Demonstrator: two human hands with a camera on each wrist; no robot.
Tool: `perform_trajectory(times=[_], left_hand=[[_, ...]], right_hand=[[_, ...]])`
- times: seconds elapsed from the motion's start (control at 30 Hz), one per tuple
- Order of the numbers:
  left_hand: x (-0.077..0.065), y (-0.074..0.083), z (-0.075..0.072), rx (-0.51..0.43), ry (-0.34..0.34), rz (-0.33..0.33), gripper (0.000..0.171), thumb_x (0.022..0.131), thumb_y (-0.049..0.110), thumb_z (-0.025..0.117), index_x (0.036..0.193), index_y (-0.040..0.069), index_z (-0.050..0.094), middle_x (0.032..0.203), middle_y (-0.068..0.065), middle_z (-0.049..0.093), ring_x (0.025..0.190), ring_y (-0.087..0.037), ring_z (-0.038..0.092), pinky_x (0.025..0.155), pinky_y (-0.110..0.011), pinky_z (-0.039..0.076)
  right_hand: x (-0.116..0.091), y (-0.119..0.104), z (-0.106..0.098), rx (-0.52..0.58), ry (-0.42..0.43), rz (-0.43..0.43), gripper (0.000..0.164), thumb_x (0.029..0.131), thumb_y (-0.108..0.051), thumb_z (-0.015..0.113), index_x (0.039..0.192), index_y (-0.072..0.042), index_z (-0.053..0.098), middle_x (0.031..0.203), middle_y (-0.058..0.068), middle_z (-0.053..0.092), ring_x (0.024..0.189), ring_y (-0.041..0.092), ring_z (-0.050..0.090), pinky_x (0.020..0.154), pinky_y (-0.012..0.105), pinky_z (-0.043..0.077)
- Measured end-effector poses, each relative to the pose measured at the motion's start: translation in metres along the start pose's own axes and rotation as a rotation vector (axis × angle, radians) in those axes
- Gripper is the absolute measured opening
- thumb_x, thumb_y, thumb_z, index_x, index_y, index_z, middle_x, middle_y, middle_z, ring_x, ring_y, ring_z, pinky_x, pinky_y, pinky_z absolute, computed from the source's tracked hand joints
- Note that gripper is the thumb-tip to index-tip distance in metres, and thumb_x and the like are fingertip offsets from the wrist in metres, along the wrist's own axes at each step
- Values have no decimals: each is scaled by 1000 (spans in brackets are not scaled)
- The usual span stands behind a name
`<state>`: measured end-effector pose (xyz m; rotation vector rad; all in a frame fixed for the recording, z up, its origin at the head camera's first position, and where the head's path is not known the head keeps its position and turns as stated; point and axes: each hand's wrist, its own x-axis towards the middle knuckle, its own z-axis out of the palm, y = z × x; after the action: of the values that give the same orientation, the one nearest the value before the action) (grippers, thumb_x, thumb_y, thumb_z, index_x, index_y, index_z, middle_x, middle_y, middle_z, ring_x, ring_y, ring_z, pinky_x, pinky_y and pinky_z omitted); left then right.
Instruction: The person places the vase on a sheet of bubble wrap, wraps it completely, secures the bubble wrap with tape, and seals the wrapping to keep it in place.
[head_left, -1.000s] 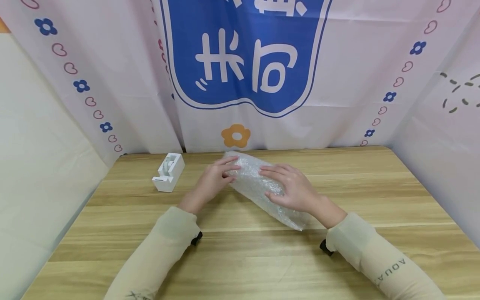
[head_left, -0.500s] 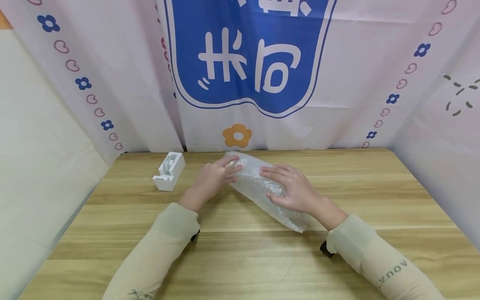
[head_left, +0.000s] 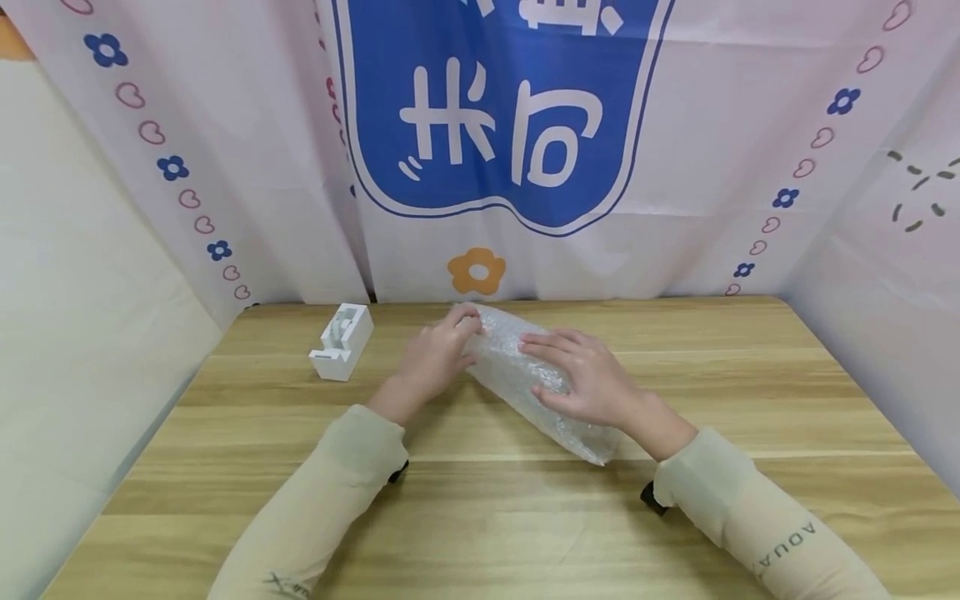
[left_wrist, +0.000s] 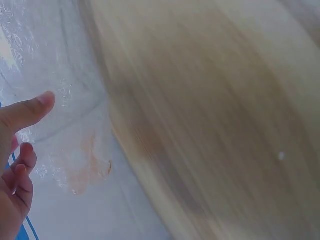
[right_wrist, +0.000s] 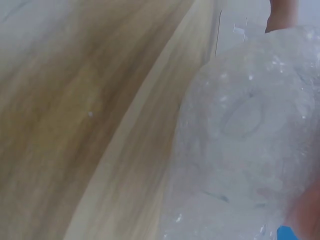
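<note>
A clear bubble-wrap bundle (head_left: 517, 375) lies slantwise on the wooden table, its contents not plain to see. At its far left end my left hand (head_left: 435, 354) bends its fingers over the wrap, thumb on the near side. In the left wrist view that thumb (left_wrist: 37, 107) points at the clear film, and the other visible fingers are curled. My right hand (head_left: 588, 379) rests across the middle of the bundle, fingers spread on top and thumb apart. The right wrist view shows the rounded bubble wrap (right_wrist: 240, 140) close up, with that hand mostly out of frame.
A white tape dispenser (head_left: 342, 342) with a roll in it stands at the back left of the wooden table (head_left: 480, 517). Behind the table hangs a printed cloth (head_left: 697, 167), and pale cloth walls flank both sides.
My left hand has shifted slightly right and bent its index finger, which lay straighter on the wrap before. The right hand and the bundle have hardly moved.
</note>
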<state>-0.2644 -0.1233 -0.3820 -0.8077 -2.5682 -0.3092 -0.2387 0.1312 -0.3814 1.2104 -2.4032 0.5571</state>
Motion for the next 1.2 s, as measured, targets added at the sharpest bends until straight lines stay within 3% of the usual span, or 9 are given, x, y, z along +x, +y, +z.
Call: perform_trajectory(times=[0.1,0.3,0.47,0.6,0.83,1.0,1.2], left_hand=[[0,-2,-1,-46,-23,14,42,72,18,81,107,12,59,127,-2,48,73,-21,61,53,-29,50],[4,-15,-15,-237,-90,17,45,72,10,80,113,13,60,132,-3,48,82,-20,60,71,-32,51],[4,-26,-37,-363,-105,-46,47,75,8,75,120,14,60,122,-2,57,79,-16,57,67,-31,48],[2,-33,-49,-405,-110,-99,50,79,12,74,126,17,57,115,-1,62,90,-18,58,75,-35,49],[-6,-42,-68,-475,-57,-109,45,86,23,68,129,20,54,109,0,65,98,-19,60,85,-43,47],[-11,-48,-81,-499,-22,-126,42,90,33,62,129,23,54,106,1,66,97,-14,60,83,-45,48],[-22,-58,-95,-558,11,-193,33,94,33,55,126,25,57,102,2,66,92,-14,60,77,-34,50]], right_hand=[[-1,-1,-1,-6,-26,26,51,83,-41,58,128,-16,57,135,-4,49,123,28,44,99,52,33],[-1,0,-2,-12,-47,45,52,83,-42,58,130,-18,55,137,-6,47,124,27,42,98,53,34],[1,1,-3,-2,-34,33,52,84,-41,58,130,-17,55,137,-3,48,123,26,43,98,51,34],[1,1,-2,0,-30,36,52,84,-42,57,130,-17,55,137,-2,48,123,25,43,98,49,34],[0,1,-2,7,-18,25,53,84,-41,57,130,-16,55,136,-1,48,122,24,44,98,49,35],[-1,1,-2,6,-16,27,53,84,-41,58,130,-16,55,136,-1,48,122,24,43,98,48,35],[-1,1,-1,12,-19,36,52,84,-41,57,130,-17,55,136,-2,48,122,25,43,99,48,34]])
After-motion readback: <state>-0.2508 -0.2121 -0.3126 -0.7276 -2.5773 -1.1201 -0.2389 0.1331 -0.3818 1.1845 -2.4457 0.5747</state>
